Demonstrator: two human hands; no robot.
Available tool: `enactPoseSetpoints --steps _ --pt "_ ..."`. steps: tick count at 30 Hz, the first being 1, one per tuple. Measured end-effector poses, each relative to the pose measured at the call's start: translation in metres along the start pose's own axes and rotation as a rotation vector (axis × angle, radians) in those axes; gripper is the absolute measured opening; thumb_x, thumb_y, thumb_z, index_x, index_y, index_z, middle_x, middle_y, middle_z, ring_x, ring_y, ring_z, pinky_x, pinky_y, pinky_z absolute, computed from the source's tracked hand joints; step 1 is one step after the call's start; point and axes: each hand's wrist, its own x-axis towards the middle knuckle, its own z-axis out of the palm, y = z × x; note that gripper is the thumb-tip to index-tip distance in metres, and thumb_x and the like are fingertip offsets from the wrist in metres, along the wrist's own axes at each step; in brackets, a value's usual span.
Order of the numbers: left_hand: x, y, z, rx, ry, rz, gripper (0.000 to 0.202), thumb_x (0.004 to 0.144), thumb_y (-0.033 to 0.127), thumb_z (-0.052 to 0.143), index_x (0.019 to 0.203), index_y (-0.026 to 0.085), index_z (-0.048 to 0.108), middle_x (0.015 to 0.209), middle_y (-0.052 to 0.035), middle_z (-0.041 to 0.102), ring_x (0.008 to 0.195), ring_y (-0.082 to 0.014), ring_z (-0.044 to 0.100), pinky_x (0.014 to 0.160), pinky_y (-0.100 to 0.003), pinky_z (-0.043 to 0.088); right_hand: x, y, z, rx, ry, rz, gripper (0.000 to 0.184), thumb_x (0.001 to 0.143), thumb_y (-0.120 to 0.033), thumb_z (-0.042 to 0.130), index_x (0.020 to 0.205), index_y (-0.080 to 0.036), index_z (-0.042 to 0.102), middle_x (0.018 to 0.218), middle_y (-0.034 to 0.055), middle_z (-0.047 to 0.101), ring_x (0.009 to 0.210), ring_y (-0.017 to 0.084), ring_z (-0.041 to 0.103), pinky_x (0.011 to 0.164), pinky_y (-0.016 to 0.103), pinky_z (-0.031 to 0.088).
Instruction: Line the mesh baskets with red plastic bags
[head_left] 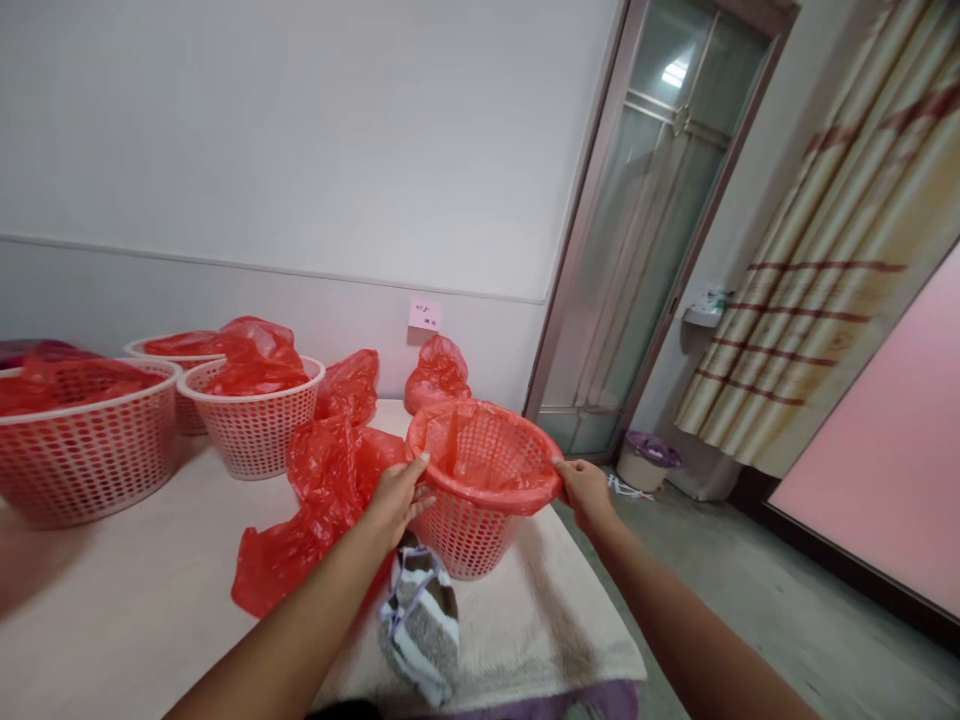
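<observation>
A perforated plastic basket (pixel 469 540) stands near the table's right edge, lined with a red plastic bag (pixel 517 495) that is folded over its rim. At the rim's left side my left hand (pixel 397 497) grips, thumb on top and fingers against the basket wall. My right hand (pixel 585 490) pinches the bag-covered rim on the right. Just below my left hand lies a grey, white and brown striped sock-like cloth (pixel 424 625). Loose red plastic bags (pixel 322 490) spread out to the left of the basket, partly behind my left arm.
Bag-filled baskets stand on the left: a large one (pixel 90 445), a smaller one (pixel 251 425) and another (pixel 191 380) behind. A bunched red bag (pixel 437 372) sits by the wall under a pink note (pixel 424 314). A bin (pixel 645 462) is on the floor.
</observation>
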Motion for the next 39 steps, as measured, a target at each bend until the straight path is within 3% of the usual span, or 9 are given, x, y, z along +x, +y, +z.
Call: enactPoseSetpoints --steps 5,11,16,21,24,26,29,33,39 --pt "0.010 -0.003 0.000 0.057 0.096 0.024 0.017 0.089 0.027 0.062 0.082 0.013 0.057 0.068 0.0045 0.054 0.057 -0.0072 0.053 0.056 -0.022 0.050 0.001 -0.007 -0.009 -0.153 0.062 -0.021 0.025 0.065 -0.041 0.062 0.054 -0.021 0.053 0.041 -0.0017 0.050 0.040 0.013 0.043 0.042 0.024 0.028" --pt "0.016 0.006 -0.006 0.256 0.122 0.081 0.021 0.090 0.031 0.061 0.080 0.013 0.057 0.069 0.0039 0.055 0.056 -0.0073 0.051 0.053 -0.022 0.048 0.002 -0.026 -0.014 -0.184 0.051 -0.113 0.017 0.065 -0.032 0.053 0.052 -0.021 0.052 0.047 -0.0014 0.054 0.049 0.014 0.048 0.050 0.025 0.031" --pt "0.026 0.018 0.006 0.482 0.190 0.328 0.026 0.088 0.032 0.063 0.072 0.014 0.053 0.065 0.0052 0.050 0.054 -0.0070 0.046 0.052 -0.021 0.042 -0.004 -0.051 -0.005 -0.146 0.049 -0.263 0.014 0.067 -0.031 0.052 0.057 -0.022 0.051 0.057 -0.0011 0.056 0.057 0.015 0.048 0.057 0.026 0.031" --pt "0.020 0.013 0.027 0.571 0.132 0.579 0.031 0.083 0.026 0.066 0.063 0.017 0.045 0.059 0.0075 0.040 0.053 -0.0084 0.038 0.056 -0.024 0.038 -0.025 -0.074 0.024 0.004 -0.041 -0.430 0.018 0.077 -0.036 0.048 0.066 -0.022 0.049 0.063 -0.0032 0.051 0.062 0.014 0.048 0.063 0.026 0.038" --pt "0.007 0.007 0.035 0.510 0.069 0.721 0.027 0.079 0.021 0.062 0.062 0.020 0.041 0.066 0.0046 0.045 0.067 -0.0125 0.048 0.074 -0.030 0.044 -0.048 -0.087 0.044 0.108 -0.091 -0.506 0.018 0.084 -0.036 0.047 0.072 -0.021 0.049 0.070 -0.0027 0.053 0.068 0.014 0.050 0.069 0.026 0.041" --pt "-0.003 0.007 0.037 0.449 0.013 0.799 0.023 0.077 0.020 0.058 0.062 0.022 0.039 0.080 -0.0003 0.055 0.090 -0.0172 0.054 0.092 -0.034 0.042 -0.069 -0.096 0.055 0.212 -0.162 -0.581 0.016 0.086 -0.033 0.049 0.075 -0.021 0.051 0.075 -0.0020 0.054 0.073 0.014 0.052 0.073 0.026 0.043" --pt "-0.022 0.012 0.040 0.362 -0.051 0.856 0.020 0.075 0.022 0.055 0.062 0.022 0.040 0.105 -0.0059 0.061 0.114 -0.0230 0.050 0.105 -0.037 0.034 -0.099 -0.111 0.062 0.367 -0.275 -0.701 0.011 0.089 -0.025 0.053 0.080 -0.020 0.054 0.085 0.0005 0.057 0.084 0.015 0.055 0.081 0.028 0.043" --pt "-0.049 0.012 0.038 0.236 -0.054 0.836 0.011 0.075 0.025 0.058 0.074 0.021 0.049 0.095 -0.0043 0.059 0.092 -0.0185 0.056 0.086 -0.031 0.045 -0.126 -0.128 0.054 0.489 -0.352 -0.775 0.009 0.092 -0.022 0.053 0.083 -0.021 0.057 0.096 0.0027 0.060 0.094 0.016 0.057 0.087 0.030 0.043" --pt "-0.079 -0.003 0.021 0.002 0.074 0.733 0.034 0.067 0.026 0.074 0.084 0.022 0.045 0.077 0.0034 0.054 0.070 -0.0113 0.055 0.065 -0.022 0.047 -0.157 -0.138 0.036 0.422 -0.553 -0.871 0.015 0.092 -0.016 0.049 0.096 -0.023 0.062 0.111 0.0044 0.063 0.105 0.017 0.059 0.093 0.032 0.046"
